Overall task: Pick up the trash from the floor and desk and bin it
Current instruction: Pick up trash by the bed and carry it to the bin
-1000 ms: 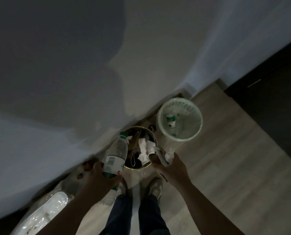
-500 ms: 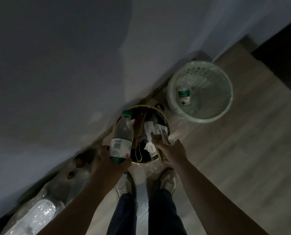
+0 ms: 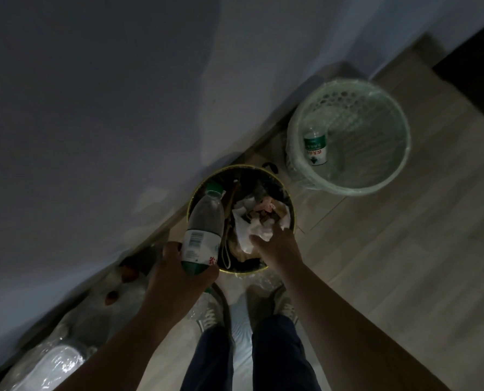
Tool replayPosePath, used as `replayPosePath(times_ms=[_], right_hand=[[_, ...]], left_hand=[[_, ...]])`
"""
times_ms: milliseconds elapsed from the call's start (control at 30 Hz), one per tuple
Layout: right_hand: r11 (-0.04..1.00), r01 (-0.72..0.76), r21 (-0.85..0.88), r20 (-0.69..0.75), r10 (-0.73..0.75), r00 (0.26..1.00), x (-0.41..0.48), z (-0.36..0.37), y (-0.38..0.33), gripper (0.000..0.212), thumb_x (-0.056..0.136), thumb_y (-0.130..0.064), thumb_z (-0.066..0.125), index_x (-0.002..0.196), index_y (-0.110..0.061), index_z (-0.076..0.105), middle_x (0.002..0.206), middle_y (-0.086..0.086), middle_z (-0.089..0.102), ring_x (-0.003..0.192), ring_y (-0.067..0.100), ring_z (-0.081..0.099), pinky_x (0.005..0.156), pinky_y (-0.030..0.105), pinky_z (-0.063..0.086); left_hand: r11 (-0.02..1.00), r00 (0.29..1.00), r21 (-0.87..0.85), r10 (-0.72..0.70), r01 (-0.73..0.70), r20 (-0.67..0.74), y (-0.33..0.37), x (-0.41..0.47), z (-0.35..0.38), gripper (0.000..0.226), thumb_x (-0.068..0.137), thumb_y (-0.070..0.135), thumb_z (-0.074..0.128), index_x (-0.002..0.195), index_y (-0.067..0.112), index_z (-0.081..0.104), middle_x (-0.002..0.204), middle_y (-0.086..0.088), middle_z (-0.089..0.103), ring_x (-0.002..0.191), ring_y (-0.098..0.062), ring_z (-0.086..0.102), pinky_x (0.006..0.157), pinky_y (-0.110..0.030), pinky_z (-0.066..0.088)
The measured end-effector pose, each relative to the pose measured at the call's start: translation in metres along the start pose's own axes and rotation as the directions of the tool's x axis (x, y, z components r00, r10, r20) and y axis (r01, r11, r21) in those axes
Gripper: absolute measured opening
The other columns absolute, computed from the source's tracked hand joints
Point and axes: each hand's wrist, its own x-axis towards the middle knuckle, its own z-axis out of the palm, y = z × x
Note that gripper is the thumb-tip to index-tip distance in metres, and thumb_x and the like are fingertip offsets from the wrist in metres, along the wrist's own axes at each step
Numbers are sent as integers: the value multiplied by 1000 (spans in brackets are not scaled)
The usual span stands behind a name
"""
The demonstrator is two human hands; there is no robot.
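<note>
The white paper (image 3: 259,234) lies on top of the trash in the dark bin (image 3: 246,270), right under my right hand (image 3: 277,246). My fingers touch it, but I cannot tell if they pinch it. My left hand (image 3: 176,266) grips the bottle (image 3: 205,221) by its bottom. Its cap points away from me, over the bin's left edge. The green basket (image 3: 348,190) stands off to the right.

I am reaching both bare forearms forward and down, and they are converging a little toward the hands. My left hand (image 3: 178,275) is gripping the lower part of a plastic bottle (image 3: 204,221), thumb on one side and fingers wrapping the other, holding it with the neck pointing away from me. My right hand (image 3: 277,248) is facing back-up, fingers curling down onto a white paper wad (image 3: 259,232).
</note>
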Motion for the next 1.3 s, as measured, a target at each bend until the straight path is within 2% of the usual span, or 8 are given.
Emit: replayPosePath(times_ms=[167, 533, 667, 767, 833, 1067, 1167, 1300], right_hand=[[999, 32, 12, -27, -32, 999, -10, -6, 4, 75, 91, -42, 58, 151, -13, 25, 150, 13, 34, 134, 29, 39, 103, 36, 38], [997, 30, -65, -88, -36, 995, -54, -68, 21, 42, 90, -36, 57, 127, -16, 53, 125, 9, 58, 117, 24, 54, 95, 30, 43], [1000, 1, 25, -102, 1, 995, -67, -104, 34, 43, 88, -30, 60, 128, -17, 54, 127, 8, 59, 116, 21, 56, 96, 32, 46], [998, -9, 61, -120, 16, 993, -73, -131, 44, 41, 90, -29, 61, 128, -16, 54, 126, 7, 60, 114, 18, 57, 94, 30, 48], [996, -9, 89, -130, 21, 991, -76, -147, 50, 41, 90, -29, 62, 128, -16, 54, 125, 7, 61, 113, 17, 58, 93, 29, 48], [987, -20, 158, -177, 48, 983, -81, -194, 75, 42, 92, -30, 60, 132, -16, 52, 127, 7, 61, 114, 17, 58, 92, 27, 46], [982, -23, 187, -184, 57, 981, -83, -201, 84, 42, 93, -30, 59, 132, -15, 52, 127, 8, 61, 114, 18, 58, 90, 24, 45], [975, -37, 221, -182, 78, 980, -92, -205, 91, 43, 93, -31, 59, 132, -16, 51, 127, 8, 61, 113, 17, 58, 91, 25, 46]], left_hand=[[999, 999, 26, 41, -41, 19, 3, 1, -4, 56, 73, 23, 79, 113, 19, 41, 100, 3, 56, 78, -2, 57, 52, -15, 46], [981, 996, 177, 69, -77, 54, 44, -6, 3, 48, 73, 41, 76, 105, 14, 52, 90, -3, 62, 74, -13, 63, 50, -20, 45], [948, 986, 275, 135, -157, 99, 79, -8, 15, 60, 72, 47, 74, 116, 14, 50, 99, -4, 62, 86, -20, 62, 64, -31, 53], [883, 971, 408, 186, -232, 149, 117, -6, 31, 74, 74, 51, 70, 132, 16, 40, 115, -6, 59, 102, -25, 59, 74, -28, 44], [854, 959, 438, 236, -281, 155, 147, -1, 43, 71, 72, 54, 70, 127, 17, 44, 115, -4, 60, 102, -24, 58, 78, -29, 44], [749, 831, 368, 532, -552, 163, 241, 20, 79, 79, 51, 67, 62, 103, 8, 56, 97, -9, 61, 89, -26, 60, 74, -28, 44], [683, 783, 402, 595, -610, 178, 256, 20, 84, 62, 60, 51, 74, 98, 5, 59, 94, -9, 62, 88, -25, 60, 76, -30, 47], [504, 658, 477, 715, -720, 237, 245, 9, 84, 43, 73, 43, 54, 81, 1, 63, 74, -14, 63, 71, -32, 63, 66, -35, 53]])
